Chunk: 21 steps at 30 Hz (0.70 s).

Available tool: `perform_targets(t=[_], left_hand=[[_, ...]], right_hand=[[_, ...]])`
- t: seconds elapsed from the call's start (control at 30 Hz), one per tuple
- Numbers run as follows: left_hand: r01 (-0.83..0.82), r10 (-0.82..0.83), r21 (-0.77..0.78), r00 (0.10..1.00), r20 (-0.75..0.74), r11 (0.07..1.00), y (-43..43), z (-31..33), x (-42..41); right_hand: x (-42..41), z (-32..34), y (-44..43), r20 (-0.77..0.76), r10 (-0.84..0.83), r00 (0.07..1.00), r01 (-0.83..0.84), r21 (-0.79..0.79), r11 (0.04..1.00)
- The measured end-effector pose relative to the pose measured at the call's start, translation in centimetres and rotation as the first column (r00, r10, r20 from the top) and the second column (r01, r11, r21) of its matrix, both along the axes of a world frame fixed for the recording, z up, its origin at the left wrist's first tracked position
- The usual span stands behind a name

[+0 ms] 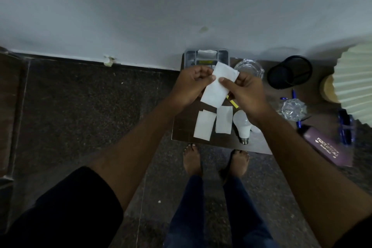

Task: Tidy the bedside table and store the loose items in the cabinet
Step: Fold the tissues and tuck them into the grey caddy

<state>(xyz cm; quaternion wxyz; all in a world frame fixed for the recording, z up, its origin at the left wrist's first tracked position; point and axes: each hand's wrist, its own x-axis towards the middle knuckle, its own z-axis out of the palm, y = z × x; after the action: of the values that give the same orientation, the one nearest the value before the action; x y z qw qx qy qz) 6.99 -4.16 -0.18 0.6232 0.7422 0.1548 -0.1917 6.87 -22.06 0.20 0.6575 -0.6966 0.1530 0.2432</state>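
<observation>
Above the dark bedside table (184, 131) both my hands hold one white paper slip (216, 88). My left hand (189, 86) pinches its left edge and my right hand (244, 91) pinches its right edge with thumb on top. Two more white slips (204, 125) (223, 120) lie flat on the table below. A white light bulb (242, 125) lies beside them, base toward me. A yellow pen (233, 103) shows partly under my right hand.
A grey organiser tray (223, 55) stands by the wall, a clear glass dish (249, 67) and a black mesh pen cup (289, 71) to its right. Farther right: a faceted glass (293, 109), blue pens (294, 94), a purple case (326, 148), blue glasses (345, 127), a pleated lamp (352, 78). My bare feet (192, 159) stand at the table's front.
</observation>
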Motion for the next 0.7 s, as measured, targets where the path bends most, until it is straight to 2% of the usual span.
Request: perform_targets(t=[0.2, 0.27, 0.57, 0.7], left_hand=[[-0.159, 0.13, 0.125, 0.968, 0.213, 0.979, -1.9, 0.7, 1.0], [-0.199, 0.159, 0.141, 0.955, 0.249, 0.97, -2.4, 0.9, 1.0], [-0.212, 0.184, 0.079, 0.944, 0.273, 0.974, -4.6, 1.8, 1.7], [-0.206, 0.182, 0.066, 0.948, 0.261, 0.976, -4.7, 1.7, 2.5]], right_hand=[[1.5, 0.4, -0.1, 0.165, -0.105, 0.981, 0.132, -0.162, 0.978], [1.9, 0.9, 0.3, 0.199, -0.154, 0.968, 0.189, -0.17, 0.967], [3.5, 2.6, 1.6, 0.312, -0.212, 0.926, 0.243, -0.064, 0.968], [4.0, 2.6, 1.3, 0.309, -0.133, 0.942, 0.169, -0.093, 0.981]])
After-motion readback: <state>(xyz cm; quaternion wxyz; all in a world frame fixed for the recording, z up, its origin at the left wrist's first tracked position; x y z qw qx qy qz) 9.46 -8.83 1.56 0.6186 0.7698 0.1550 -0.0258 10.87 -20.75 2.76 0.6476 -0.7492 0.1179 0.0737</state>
